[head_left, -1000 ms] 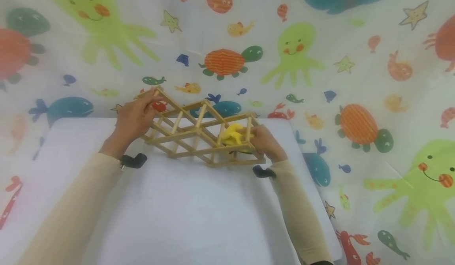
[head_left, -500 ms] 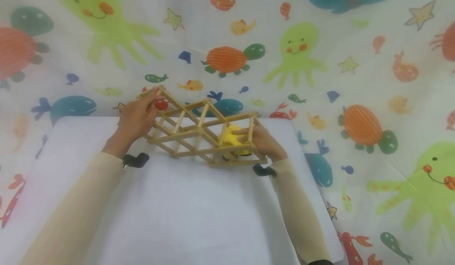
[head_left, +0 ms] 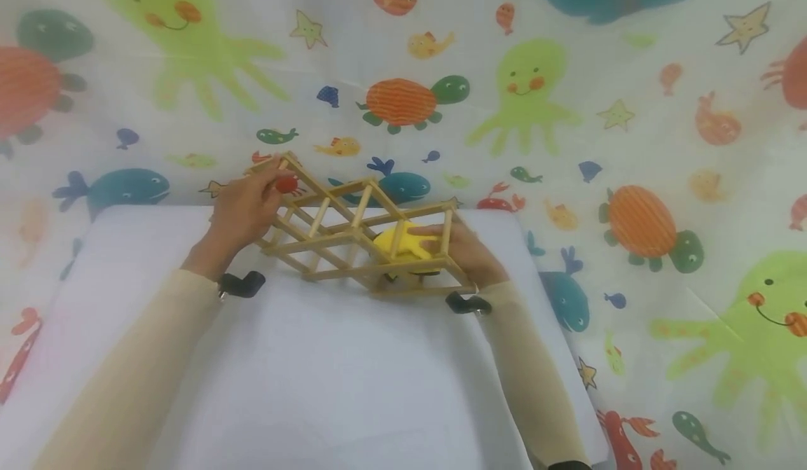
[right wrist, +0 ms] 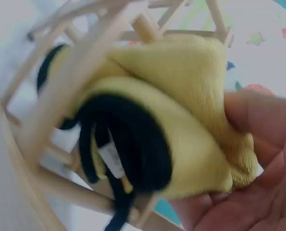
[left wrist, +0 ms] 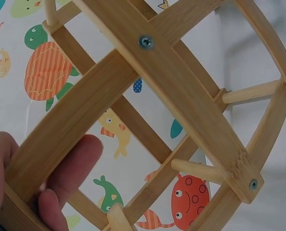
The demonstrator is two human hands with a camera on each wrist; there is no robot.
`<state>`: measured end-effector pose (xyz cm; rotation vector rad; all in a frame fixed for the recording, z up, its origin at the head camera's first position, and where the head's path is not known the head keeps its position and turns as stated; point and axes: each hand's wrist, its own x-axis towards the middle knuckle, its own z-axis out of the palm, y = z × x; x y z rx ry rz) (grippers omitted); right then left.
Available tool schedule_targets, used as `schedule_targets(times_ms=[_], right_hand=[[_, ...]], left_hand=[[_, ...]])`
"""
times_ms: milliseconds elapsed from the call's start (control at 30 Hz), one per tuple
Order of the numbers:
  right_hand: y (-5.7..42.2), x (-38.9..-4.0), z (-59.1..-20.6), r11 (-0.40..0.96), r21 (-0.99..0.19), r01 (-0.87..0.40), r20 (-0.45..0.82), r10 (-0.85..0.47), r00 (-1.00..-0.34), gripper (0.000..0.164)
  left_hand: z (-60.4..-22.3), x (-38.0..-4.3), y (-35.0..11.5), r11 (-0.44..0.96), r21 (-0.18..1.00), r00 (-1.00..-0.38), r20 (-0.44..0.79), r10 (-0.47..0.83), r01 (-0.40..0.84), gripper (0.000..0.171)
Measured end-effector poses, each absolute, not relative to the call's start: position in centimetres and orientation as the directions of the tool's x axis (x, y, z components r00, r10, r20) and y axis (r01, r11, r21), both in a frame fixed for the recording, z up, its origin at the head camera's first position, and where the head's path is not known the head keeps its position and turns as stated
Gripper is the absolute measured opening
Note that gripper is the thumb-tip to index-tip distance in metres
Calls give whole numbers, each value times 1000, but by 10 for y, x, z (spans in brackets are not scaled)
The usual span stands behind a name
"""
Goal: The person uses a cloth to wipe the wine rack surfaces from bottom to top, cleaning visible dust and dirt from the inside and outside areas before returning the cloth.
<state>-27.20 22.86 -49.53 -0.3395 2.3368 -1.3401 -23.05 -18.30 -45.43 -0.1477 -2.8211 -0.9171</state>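
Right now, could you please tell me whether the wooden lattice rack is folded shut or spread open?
Spread open. The wooden lattice rack shows wide diamond gaps between its crossed bars in the left wrist view.

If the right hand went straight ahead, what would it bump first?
The right hand holds the yellow cloth, so that leads; it would probably bump bars of the wooden rack first, though depth is hard to tell.

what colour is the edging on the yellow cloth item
The edging looks very dark, navy or black; the right wrist view shows it best.
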Motion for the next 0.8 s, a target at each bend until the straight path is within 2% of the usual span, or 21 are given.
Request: schedule_targets(times_ms=[100, 267, 433, 533, 633, 700, 800], right_hand=[[226, -273, -499, 431, -901, 52, -248, -413, -876, 34], [225, -274, -501, 481, -876, 34, -258, -408, -876, 24], [225, -273, -501, 470, -880, 75, -258, -338, -905, 26], [227, -274, -501, 412, -907, 87, -246, -351, -904, 33], [230, -275, -503, 285, -951, 116, -235, -430, -872, 37], [232, -275, -503, 226, -962, 151, -243, -468, -850, 37], [232, -274, -502, 207, -959, 194, -272, -479, -834, 31]], left_hand=[[-455, -230, -182, 806, 576, -981, 190, 33, 139, 50], [-455, -228, -181, 807, 576, -983, 180, 27, 128, 49], [-455, -229, -182, 805, 577, -982, 188, 32, 137, 48], [-454, -229, -183, 803, 582, -983, 183, 28, 131, 48], [-454, -230, -183, 800, 585, -983, 179, 31, 131, 48], [-455, -231, -183, 799, 585, -983, 182, 35, 137, 48], [-456, -233, -183, 803, 579, -982, 185, 39, 141, 48]])
